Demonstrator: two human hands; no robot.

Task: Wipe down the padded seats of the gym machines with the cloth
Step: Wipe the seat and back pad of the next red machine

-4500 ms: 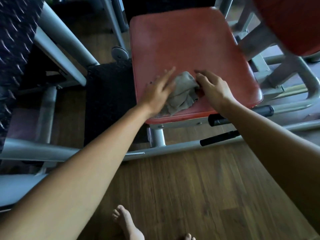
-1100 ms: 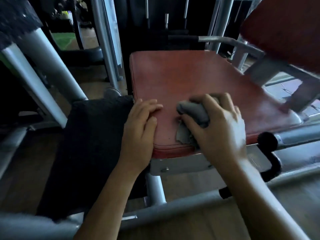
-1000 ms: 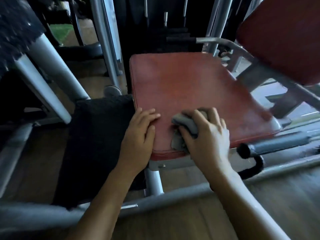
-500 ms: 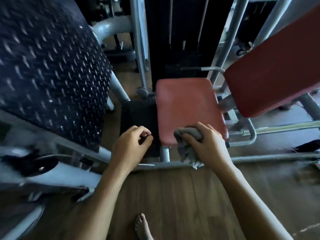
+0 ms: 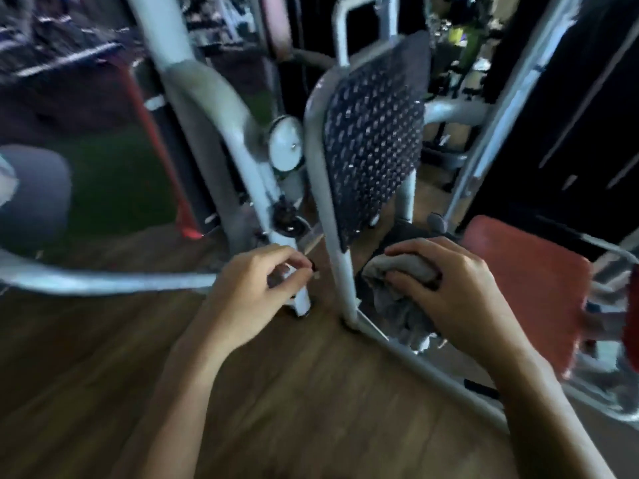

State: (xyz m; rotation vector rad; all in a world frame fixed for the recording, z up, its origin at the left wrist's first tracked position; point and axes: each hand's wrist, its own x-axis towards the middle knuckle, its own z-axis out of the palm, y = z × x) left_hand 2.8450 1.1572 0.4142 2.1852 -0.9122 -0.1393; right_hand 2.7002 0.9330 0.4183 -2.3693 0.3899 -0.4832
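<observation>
right hand (image 5: 460,299) clutches bunched grey cloth (image 5: 401,269), centre-right of frame, just left of red padded seat (image 5: 525,281) at right edge | left hand (image 5: 256,292) loosely curled, holding nothing, over wooden floor (image 5: 294,392)

Floor (image 5: 276,392): dark brown wood planks, filling the near half of the view. Standing on it, parts of a grey gym machine (image 5: 373,133). Upright post (image 5: 340,271), near the middle, foot planted on the planks in a dark base. Base rail (image 5: 435,369), lying flat, running from that foot toward the near right. Short white leg (image 5: 302,304), just left of the post, dark cap at the floor. Far left: green patch (image 5: 114,181) of flooring, blurred.
</observation>
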